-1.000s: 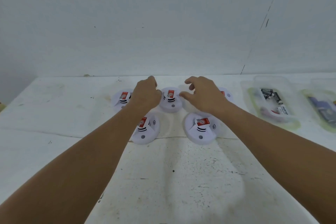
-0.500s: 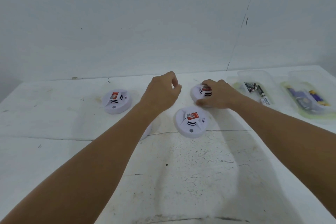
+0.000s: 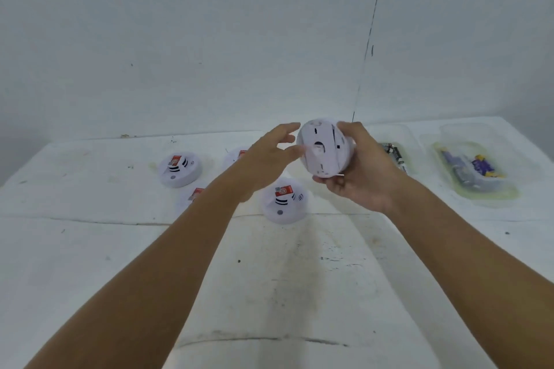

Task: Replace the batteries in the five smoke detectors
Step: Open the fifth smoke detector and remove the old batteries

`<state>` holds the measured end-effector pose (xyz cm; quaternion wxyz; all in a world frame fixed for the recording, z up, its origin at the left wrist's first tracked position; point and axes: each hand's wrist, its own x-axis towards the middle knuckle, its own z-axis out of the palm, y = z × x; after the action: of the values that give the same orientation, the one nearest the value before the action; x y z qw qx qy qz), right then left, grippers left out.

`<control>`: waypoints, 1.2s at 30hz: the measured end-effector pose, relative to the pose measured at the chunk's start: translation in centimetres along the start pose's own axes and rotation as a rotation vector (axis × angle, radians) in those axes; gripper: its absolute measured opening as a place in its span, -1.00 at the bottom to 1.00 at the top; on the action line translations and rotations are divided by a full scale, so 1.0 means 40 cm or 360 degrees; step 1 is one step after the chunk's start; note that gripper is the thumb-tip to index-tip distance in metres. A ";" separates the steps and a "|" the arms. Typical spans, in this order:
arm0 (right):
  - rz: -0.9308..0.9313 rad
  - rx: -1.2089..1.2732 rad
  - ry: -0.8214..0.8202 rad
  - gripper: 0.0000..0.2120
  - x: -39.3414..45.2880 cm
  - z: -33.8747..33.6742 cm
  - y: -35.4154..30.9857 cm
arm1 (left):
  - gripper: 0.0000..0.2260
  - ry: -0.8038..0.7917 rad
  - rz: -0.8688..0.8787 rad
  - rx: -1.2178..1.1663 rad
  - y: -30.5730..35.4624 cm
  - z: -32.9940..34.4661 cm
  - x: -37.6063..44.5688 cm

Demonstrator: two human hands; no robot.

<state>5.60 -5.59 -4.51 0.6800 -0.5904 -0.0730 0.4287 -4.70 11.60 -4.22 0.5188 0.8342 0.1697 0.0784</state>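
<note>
Nearest on the surface [image 3: 269, 293], three smoke detectors [image 3: 284, 200] and a fourth half hidden lie face up, apparently unopened. Above them, a fifth detector [image 3: 325, 148] is clasped back-up in the right hand [image 3: 356, 171]; the left hand [image 3: 269, 153] is spread, empty. Battery trays [image 3: 476, 159] sit at the far right edge.

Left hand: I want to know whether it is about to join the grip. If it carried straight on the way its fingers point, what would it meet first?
Probably the lifted smoke detector in the right hand; the left hand points at its near edge, almost touching.
</note>
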 end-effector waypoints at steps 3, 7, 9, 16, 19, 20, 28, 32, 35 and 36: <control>0.0139 0.0071 -0.0209 -0.39 -0.054 -0.062 0.025 | -0.70 -0.0071 -0.0084 -0.0278 0.016 0.064 -0.032; 0.0159 -0.0020 -0.0159 -0.34 -0.087 -0.144 0.068 | -0.74 0.0128 -0.0123 -0.0367 0.023 0.166 -0.083; 0.0097 -0.0056 -0.0086 -0.39 -0.095 -0.176 0.092 | -0.73 0.0224 -0.0122 -0.0365 0.021 0.218 -0.112; 0.0129 0.0057 -0.0119 -0.39 -0.128 -0.229 0.150 | -0.46 0.0256 -0.0276 -0.0991 0.046 0.348 -0.189; 0.0155 0.0012 -0.0153 -0.44 -0.132 -0.234 0.165 | -0.44 0.0148 -0.0453 -0.1302 0.062 0.397 -0.205; 0.0156 -0.0019 -0.0180 -0.44 -0.135 -0.235 0.170 | -0.49 0.0130 -0.0499 -0.1422 0.065 0.413 -0.207; 0.0020 -0.0821 0.0097 -0.59 -0.125 -0.236 0.166 | -0.62 0.0216 -0.0637 -0.1905 0.045 0.448 -0.193; -0.0351 -0.0992 0.0362 -0.75 -0.143 -0.211 0.163 | -0.66 0.0251 -0.0644 -0.1947 0.041 0.423 -0.186; -0.0826 -0.1042 0.0368 -0.79 -0.169 -0.206 0.173 | -0.48 0.0252 -0.0613 -0.1921 0.035 0.405 -0.178; -0.0895 -0.1083 0.0298 -0.77 -0.176 -0.205 0.175 | -0.43 0.0221 -0.0620 -0.1886 0.032 0.400 -0.177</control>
<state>2.71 -16.84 -10.10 0.5410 -0.7738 -0.3055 0.1235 -6.12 -4.95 -9.94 0.8858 0.3515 0.2797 0.1170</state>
